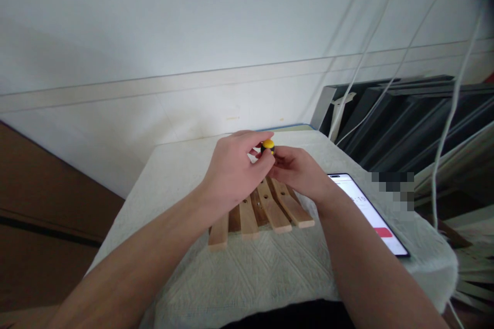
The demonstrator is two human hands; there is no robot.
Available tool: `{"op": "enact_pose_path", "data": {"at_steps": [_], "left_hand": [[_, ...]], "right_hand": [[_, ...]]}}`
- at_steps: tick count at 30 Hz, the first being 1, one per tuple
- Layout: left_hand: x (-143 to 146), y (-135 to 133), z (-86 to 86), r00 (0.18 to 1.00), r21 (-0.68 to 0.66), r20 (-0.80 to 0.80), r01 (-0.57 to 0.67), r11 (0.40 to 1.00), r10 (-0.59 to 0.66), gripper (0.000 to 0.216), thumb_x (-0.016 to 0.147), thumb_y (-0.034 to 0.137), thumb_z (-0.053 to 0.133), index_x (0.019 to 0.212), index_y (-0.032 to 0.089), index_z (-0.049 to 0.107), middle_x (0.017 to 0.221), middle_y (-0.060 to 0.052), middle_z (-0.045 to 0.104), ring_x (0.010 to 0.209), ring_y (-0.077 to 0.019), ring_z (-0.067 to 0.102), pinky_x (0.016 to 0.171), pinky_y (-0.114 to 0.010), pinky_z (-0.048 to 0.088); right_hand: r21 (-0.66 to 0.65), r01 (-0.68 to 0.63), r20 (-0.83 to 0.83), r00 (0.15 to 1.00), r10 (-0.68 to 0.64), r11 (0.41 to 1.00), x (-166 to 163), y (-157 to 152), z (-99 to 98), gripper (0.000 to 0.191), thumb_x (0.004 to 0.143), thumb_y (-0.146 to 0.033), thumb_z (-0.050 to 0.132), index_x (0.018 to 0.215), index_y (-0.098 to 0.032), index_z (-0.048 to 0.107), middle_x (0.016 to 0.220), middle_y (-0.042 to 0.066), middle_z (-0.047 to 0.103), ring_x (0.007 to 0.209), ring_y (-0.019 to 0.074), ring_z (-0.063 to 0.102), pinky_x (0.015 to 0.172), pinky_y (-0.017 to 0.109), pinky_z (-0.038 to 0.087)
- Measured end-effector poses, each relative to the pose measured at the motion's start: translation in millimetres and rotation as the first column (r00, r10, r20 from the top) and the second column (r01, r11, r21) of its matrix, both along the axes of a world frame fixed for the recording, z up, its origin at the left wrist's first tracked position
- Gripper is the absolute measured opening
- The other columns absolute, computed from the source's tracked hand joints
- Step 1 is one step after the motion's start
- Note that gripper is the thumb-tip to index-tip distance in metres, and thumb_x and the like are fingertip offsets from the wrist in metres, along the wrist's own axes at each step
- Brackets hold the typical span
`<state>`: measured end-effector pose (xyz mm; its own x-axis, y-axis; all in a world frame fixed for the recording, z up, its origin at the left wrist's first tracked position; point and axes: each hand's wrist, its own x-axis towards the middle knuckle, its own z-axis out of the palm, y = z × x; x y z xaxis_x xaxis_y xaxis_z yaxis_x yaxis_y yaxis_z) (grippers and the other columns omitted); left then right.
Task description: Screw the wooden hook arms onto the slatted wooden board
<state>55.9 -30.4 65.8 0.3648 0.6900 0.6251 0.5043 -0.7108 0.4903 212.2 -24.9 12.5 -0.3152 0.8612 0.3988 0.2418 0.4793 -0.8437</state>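
Note:
My left hand (pixel 239 164) pinches a yellow-and-black screwdriver (pixel 267 147) by its handle, the yellow end facing up toward me. Its shaft is hidden behind the fingers. My right hand (pixel 297 169) is closed with curled fingers just below and to the right of the handle; what it holds is hidden. Beneath both hands lies a wooden piece with several light slats (pixel 272 211) fanned toward me. Small dark holes show in the slats, and darker wood lies between them. The hands cover the far part of it.
A pale textured cloth (pixel 247 277) covers the table. To the right lies a phone (pixel 365 211) with its screen lit. White cables (pixel 455 92) hang at the right, in front of dark panels (pixel 417 118) leaning there. A white wall (pixel 193 25) stands behind the table.

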Motion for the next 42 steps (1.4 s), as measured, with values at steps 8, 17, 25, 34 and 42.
{"op": "enact_pose_path", "data": {"at_steps": [8,17,25,34,42], "left_hand": [[0.6,1.9,-1.9,0.999,-0.038,0.004,-0.037,0.999,0.037,0.017,0.075,0.029,0.065,0.086,0.017,0.068,0.084,-0.004,0.070,0.071,-0.0135,0.063,0.065,-0.025,0.053],[0.3,2.1,-1.0,0.998,-0.029,-0.029,-0.061,0.998,0.060,0.025,0.074,0.029,0.065,0.096,0.017,0.068,0.092,-0.005,0.069,0.073,-0.0139,0.062,0.069,-0.027,0.052],[0.9,2.2,-1.9,0.999,-0.063,-0.015,-0.053,0.997,0.052,0.027,0.076,0.022,0.061,0.101,0.017,0.066,0.089,-0.004,0.070,0.068,-0.0122,0.060,0.068,-0.026,0.050],[-1.1,3.0,2.2,0.992,-0.072,-0.021,-0.125,0.989,0.124,0.022,0.072,0.036,0.065,0.084,0.017,0.066,0.079,-0.001,0.067,0.058,-0.0095,0.052,0.055,-0.023,0.042],[-2.4,-0.2,6.2,0.990,-0.007,-0.088,-0.115,0.993,0.114,0.019,0.077,0.027,0.059,0.088,0.019,0.071,0.080,-0.002,0.069,0.065,-0.0123,0.057,0.062,-0.025,0.045]], "right_hand": [[-0.014,0.138,0.025,0.990,-0.138,0.990,-1.1,1.8,-2.3,0.019,0.071,-0.029,0.066,0.083,-0.020,0.054,0.075,0.000,0.057,0.067,0.0139,0.051,0.059,0.027,0.041],[-0.029,0.034,-0.039,0.999,-0.035,0.999,0.2,-0.5,1.7,0.011,0.072,-0.024,0.061,0.073,-0.019,0.051,0.066,-0.003,0.052,0.061,0.0110,0.047,0.055,0.025,0.036],[0.007,0.072,-0.008,0.997,-0.071,0.997,-1.0,1.1,-2.1,0.013,0.073,-0.029,0.062,0.082,-0.020,0.057,0.072,-0.001,0.057,0.064,0.0129,0.050,0.057,0.027,0.037],[0.002,0.217,0.080,0.973,-0.216,0.976,-1.6,2.1,0.0,0.023,0.069,-0.034,0.068,0.074,-0.020,0.051,0.060,-0.006,0.047,0.053,0.0097,0.042,0.048,0.025,0.032],[-0.016,0.051,0.060,0.997,-0.050,0.999,2.8,-1.4,2.2,0.010,0.077,-0.026,0.059,0.084,-0.020,0.061,0.067,-0.002,0.056,0.058,0.0113,0.047,0.053,0.026,0.035]]}}
